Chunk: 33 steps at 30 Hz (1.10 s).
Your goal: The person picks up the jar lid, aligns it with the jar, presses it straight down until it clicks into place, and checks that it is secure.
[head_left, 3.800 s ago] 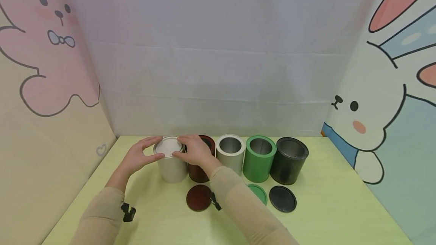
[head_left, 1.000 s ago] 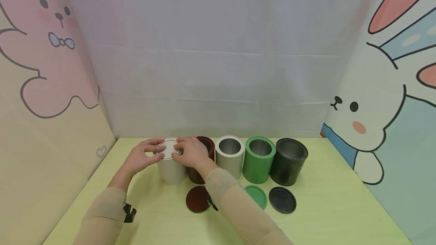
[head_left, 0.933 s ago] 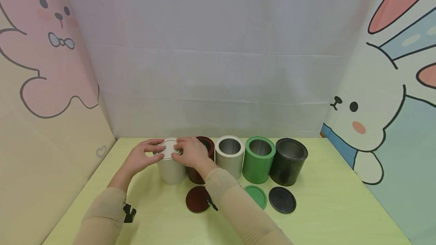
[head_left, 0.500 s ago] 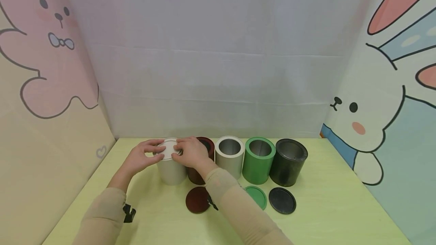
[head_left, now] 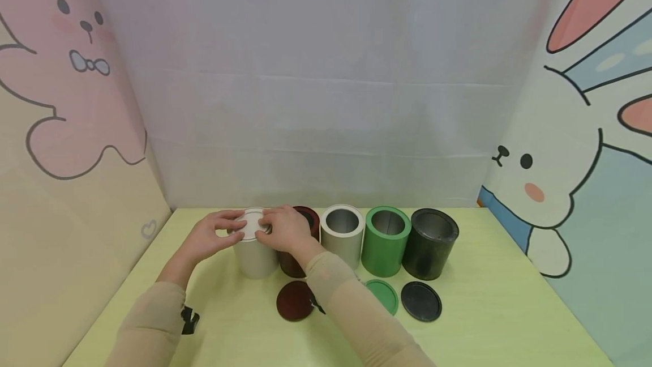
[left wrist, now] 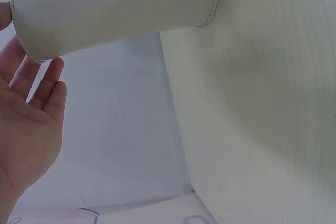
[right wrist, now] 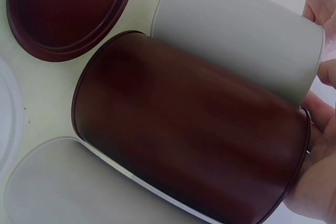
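White lid [head_left: 252, 223] on the leftmost white can [head_left: 256, 259], between both hands; seating unconfirmed.
The left hand [head_left: 210, 235] and right hand [head_left: 290, 231] grip opposite sides of the lid's edge, fingers curved, thumbs nearer the body; the can stands upright beneath them. The lid appears level, but whether its edge is fully home cannot be told. Risk: uneven pressure between the hands could cock the lid or slide the can into the dark red can [head_left: 291, 265], just beside it below the right hand. Right of that hand stand a second white can [head_left: 341, 245], a green can [head_left: 383, 254] and a black can [head_left: 427, 254], all uncovered; the right sleeve [head_left: 351, 299], crossing in front, could knock one if swung sideways. The dark red lid [head_left: 293, 301] lies nearer the body than the hands.
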Tool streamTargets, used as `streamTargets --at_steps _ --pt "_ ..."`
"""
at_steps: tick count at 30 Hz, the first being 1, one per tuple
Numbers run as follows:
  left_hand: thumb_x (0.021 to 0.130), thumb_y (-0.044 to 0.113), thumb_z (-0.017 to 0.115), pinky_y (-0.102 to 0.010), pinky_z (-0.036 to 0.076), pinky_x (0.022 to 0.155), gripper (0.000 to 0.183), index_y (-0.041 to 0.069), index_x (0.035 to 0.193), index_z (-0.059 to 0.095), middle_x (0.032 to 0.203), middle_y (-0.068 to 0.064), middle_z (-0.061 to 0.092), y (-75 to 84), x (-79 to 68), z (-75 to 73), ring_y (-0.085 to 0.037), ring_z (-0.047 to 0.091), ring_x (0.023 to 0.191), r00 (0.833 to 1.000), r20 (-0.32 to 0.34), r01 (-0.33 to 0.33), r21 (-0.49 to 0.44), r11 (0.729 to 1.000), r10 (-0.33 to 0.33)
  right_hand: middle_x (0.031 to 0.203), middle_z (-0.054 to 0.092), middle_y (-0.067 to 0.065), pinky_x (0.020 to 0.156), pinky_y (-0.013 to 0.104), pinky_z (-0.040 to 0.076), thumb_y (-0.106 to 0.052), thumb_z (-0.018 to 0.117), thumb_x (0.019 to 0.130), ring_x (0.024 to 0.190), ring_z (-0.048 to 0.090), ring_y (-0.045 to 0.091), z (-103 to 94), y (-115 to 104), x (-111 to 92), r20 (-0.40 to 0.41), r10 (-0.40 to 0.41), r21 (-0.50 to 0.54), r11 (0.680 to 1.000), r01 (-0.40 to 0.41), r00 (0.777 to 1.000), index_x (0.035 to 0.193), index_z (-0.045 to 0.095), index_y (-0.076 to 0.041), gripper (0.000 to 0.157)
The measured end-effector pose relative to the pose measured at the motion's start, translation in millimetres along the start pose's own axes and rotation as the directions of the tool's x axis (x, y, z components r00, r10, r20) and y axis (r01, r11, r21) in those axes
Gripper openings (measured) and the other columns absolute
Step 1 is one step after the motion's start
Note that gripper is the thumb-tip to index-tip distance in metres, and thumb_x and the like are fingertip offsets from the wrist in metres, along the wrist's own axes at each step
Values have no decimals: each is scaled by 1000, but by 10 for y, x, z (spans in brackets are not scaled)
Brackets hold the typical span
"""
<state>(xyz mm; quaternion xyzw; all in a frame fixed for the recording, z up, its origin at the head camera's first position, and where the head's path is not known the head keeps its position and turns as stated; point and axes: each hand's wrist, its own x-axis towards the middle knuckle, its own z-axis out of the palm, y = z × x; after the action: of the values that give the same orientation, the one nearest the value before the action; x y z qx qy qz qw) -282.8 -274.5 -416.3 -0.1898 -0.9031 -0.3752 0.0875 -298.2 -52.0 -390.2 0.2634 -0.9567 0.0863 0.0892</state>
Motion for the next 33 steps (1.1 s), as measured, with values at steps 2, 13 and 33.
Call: streamTargets --at_steps 2,13,33 --pt "91 25 73 -59 35 104 35 4 119 73 140 -12 56 -1 -2 -1 -39 41 132 1000 -2 -5 4 1000 5 140 56 -14 97 27 47 -48 59 95 125 51 12 -1 -5 -2 0 -5 -5 1000 5 1000 125 71 -33 36" --pt "90 24 74 -58 35 104 34 4 118 74 139 -12 57 -26 12 11 -39 43 131 1000 -12 -17 16 1000 18 140 56 -14 94 27 48 -47 59 95 123 52 12 -16 -9 -7 -4 -2 8 1000 2 1000 126 70 -33 36" --pt "91 24 73 -59 37 102 34 4 119 73 139 -13 57 -9 -15 9 -40 43 132 1000 -12 -18 -4 1000 18 122 66 -14 89 26 49 -46 58 96 110 57 14 6 -22 -12 -31 -35 -40 999 33 999 119 73 -32 31"
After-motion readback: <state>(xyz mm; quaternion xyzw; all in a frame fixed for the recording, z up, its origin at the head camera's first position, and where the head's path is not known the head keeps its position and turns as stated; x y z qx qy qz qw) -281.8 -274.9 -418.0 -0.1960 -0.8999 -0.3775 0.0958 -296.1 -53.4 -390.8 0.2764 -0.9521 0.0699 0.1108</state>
